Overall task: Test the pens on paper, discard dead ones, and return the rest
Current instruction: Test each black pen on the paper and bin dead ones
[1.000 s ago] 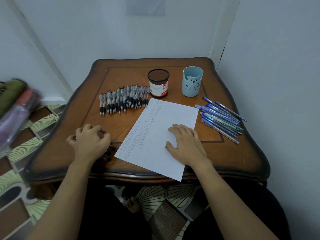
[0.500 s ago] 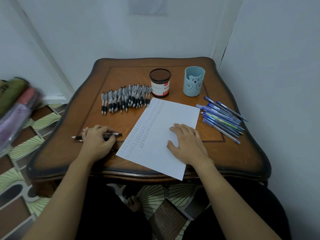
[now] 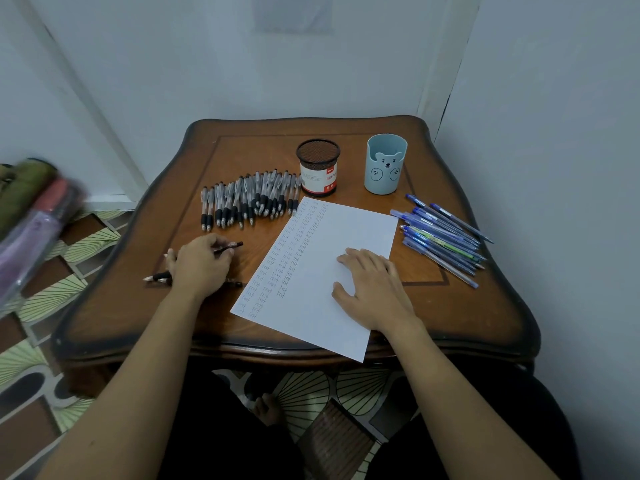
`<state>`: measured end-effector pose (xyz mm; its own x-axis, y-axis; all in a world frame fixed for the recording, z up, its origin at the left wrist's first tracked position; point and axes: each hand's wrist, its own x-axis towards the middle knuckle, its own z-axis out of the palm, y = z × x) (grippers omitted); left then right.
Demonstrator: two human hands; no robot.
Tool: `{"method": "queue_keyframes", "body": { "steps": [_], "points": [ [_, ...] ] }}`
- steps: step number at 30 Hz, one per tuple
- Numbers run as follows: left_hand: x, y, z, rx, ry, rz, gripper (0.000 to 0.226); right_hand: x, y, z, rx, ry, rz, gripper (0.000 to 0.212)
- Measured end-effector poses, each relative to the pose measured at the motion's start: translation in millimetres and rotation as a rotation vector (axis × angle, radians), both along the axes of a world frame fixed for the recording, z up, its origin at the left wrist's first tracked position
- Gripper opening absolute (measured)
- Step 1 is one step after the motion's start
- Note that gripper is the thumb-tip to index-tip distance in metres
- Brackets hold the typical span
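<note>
My left hand (image 3: 201, 265) grips a black-grip pen (image 3: 157, 277) lying across it, its tip poking out to the left and its far end showing at the upper right. Another dark pen (image 3: 235, 284) peeks out beneath the hand by the paper's edge. My right hand (image 3: 372, 289) rests flat on the white paper (image 3: 346, 230), which carries columns of small written test marks. A row of several grey pens with black grips (image 3: 247, 202) lies behind my left hand. Several blue pens (image 3: 441, 237) are piled to the right of the paper.
A black mesh pen cup with a red-and-white label (image 3: 318, 168) and a light blue bear cup (image 3: 385, 164) stand at the back of the wooden table (image 3: 467, 317). Walls close in behind and at the right. Blurred coloured objects (image 3: 31, 216) hang at the left.
My left hand has moved from the table's front edge forward toward the pen row, and a pen now shows in its grip. My right hand stays on the paper.
</note>
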<state>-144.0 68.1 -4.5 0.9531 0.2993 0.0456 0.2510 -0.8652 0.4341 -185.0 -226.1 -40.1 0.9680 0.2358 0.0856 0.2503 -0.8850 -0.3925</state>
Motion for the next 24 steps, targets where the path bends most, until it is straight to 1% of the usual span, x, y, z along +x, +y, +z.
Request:
{"method": "queue_keyframes", "body": {
  "steps": [4,8,10,12,13,17,18,22,24],
  "points": [
    [-1,-11,-3,0.053,-0.135,-0.103,0.020,0,0,0,0.005,0.001,0.003,0.055],
    [-7,-27,-8,-0.019,-0.355,-0.296,0.020,0,-1,0,0.008,0.003,0.001,0.054],
    [-9,-35,-9,-0.097,-0.439,-0.370,0.019,-1,-1,1,0.016,0.005,0.002,0.055],
    [-14,-44,-5,-0.193,-0.442,-0.404,0.019,0,-1,2,0.029,0.010,-0.001,0.053],
    [-15,-47,-4,-0.219,-0.429,-0.412,0.023,1,-2,2,0.034,0.014,-0.005,0.052],
    [-22,-54,4,-0.309,-0.336,-0.422,0.056,1,-2,4,0.046,0.032,-0.023,0.053],
    [-24,-55,6,-0.319,-0.312,-0.409,0.056,0,-2,4,0.045,0.032,-0.028,0.053],
    [-25,-57,9,-0.388,-0.277,-0.338,0.028,1,-3,5,0.042,0.052,-0.036,0.055],
    [-27,-56,9,-0.431,-0.295,-0.340,0.033,1,-2,6,0.036,0.067,-0.026,0.055]
  ]
}}
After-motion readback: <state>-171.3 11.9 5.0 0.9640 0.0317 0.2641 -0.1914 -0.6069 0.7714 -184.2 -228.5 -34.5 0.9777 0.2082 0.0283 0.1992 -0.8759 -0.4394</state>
